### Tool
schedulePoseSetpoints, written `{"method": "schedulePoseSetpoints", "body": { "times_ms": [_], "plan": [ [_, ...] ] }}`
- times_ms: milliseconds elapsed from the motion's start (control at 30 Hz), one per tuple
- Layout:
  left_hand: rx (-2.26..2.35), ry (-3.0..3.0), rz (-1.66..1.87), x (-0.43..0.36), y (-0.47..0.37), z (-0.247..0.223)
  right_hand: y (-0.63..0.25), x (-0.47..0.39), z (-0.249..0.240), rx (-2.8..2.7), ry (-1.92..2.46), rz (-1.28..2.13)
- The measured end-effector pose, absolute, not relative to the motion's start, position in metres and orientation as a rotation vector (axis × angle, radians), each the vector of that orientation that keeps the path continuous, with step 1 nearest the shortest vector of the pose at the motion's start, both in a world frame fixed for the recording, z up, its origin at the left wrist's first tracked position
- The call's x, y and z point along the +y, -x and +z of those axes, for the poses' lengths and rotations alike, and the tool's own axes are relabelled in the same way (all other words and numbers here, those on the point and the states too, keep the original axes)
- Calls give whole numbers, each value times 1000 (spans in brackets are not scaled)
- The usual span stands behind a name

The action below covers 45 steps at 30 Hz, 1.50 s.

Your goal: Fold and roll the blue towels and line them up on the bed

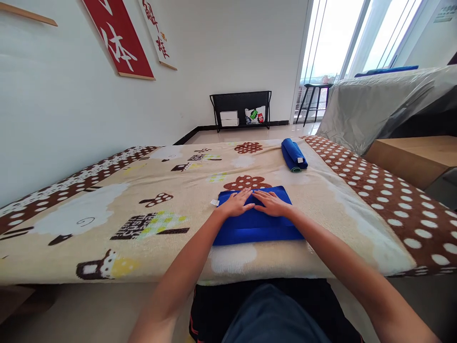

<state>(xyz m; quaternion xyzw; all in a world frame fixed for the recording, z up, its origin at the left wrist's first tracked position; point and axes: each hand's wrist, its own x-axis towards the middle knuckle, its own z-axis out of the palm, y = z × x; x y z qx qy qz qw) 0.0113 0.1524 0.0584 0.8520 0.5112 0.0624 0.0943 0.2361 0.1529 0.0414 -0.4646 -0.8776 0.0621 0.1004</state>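
The left hand and right hand lie flat on the blue cloth, seemingly not pinching it, though palms are hidden; if they push too hard, the soft blanket underneath could bunch up and wrinkle it

"What's close by?"

"The left hand and right hand lie palm down on a folded blue cloth, close together near its far edge."

"And around it?"

"A patterned blanket lies underneath. A rolled blue cloth rests farther back, to the right. A black rack stands beyond."
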Motion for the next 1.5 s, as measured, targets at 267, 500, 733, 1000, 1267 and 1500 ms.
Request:
{"method": "schedulePoseSetpoints", "body": {
  "times_ms": [267, 500, 733, 1000, 1267, 1500],
  "plan": [
    [1693, -2445, 171, 146, 55, 38, -300, 157, 18, -2492, 1573, 217],
    [1943, -2417, 545, 112, 75, 63, -338, 139, 27, -2283, 1680, 121],
    [1597, -2774, 935, -8, 41, 70, -322, 41, 52, -2372, 1307, 38],
    [1607, -2944, 810, -31, 39, 31, -323, -12, 19, -2405, 1046, -386],
    [1792, -2786, 758, -19, 34, 40, -326, 3, 19, -2317, 1126, -340],
    [1893, -2695, 719, -19, 33, 60, -326, 4, 30, -2310, 1155, -99]
  ]
}}
